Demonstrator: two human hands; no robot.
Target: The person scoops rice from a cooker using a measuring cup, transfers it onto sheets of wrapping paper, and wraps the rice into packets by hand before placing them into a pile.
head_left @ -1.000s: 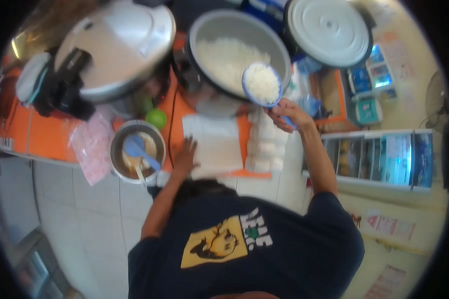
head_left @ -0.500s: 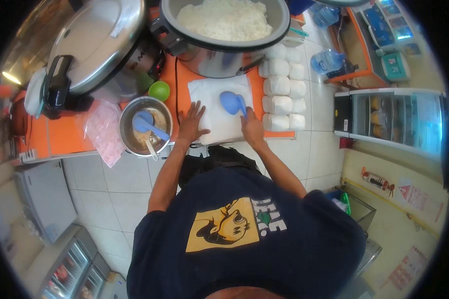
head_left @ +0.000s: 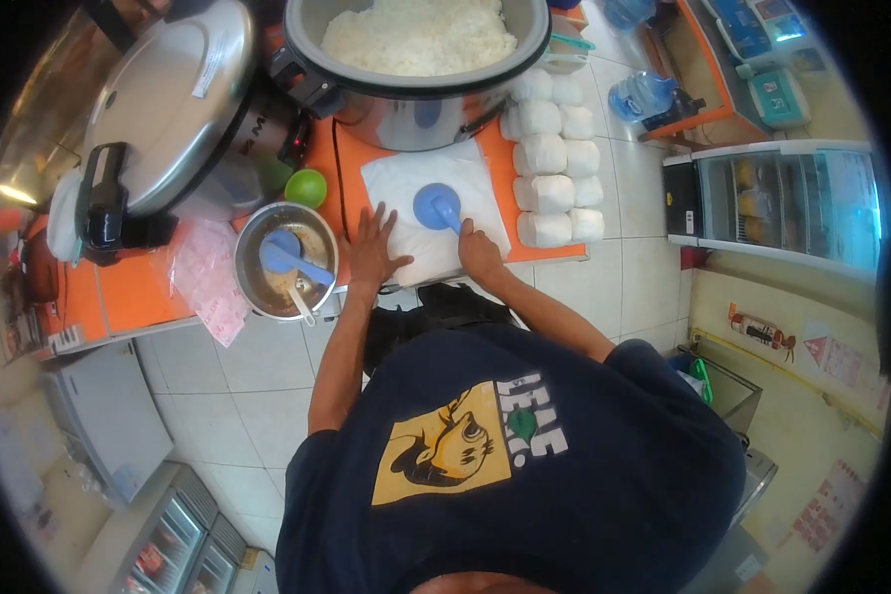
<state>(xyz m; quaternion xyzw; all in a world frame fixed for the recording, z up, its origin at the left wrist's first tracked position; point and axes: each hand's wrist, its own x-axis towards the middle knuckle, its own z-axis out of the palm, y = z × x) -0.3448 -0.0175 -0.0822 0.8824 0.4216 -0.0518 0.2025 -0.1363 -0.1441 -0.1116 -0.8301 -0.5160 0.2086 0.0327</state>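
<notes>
My right hand [head_left: 480,249] is closed round the handle of a blue scoop [head_left: 437,206]. The scoop is turned over on the white paper sheets [head_left: 426,255], its rounded back facing up; whatever is beneath it is hidden. My left hand [head_left: 372,249] lies with fingers spread at the left edge of the paper and holds nothing. Behind the paper stands an open cooker [head_left: 415,79] with white rice [head_left: 416,38] in it. Several white wrapped packets [head_left: 544,195] are lined up in rows right of the paper.
Left of my hands, a metal pot [head_left: 250,282] holds a second blue scoop [head_left: 280,251] and another utensil. A green bowl [head_left: 306,187], a pink plastic bag [head_left: 208,277] and a lidded cooker [head_left: 168,109] are close by. A black cord runs along the orange counter [head_left: 158,287].
My right hand brought the scoop, heaped with rice, down from the cooker and turned it over on the paper. Since then it has shifted slightly left. My left hand stays on the paper's edge.
</notes>
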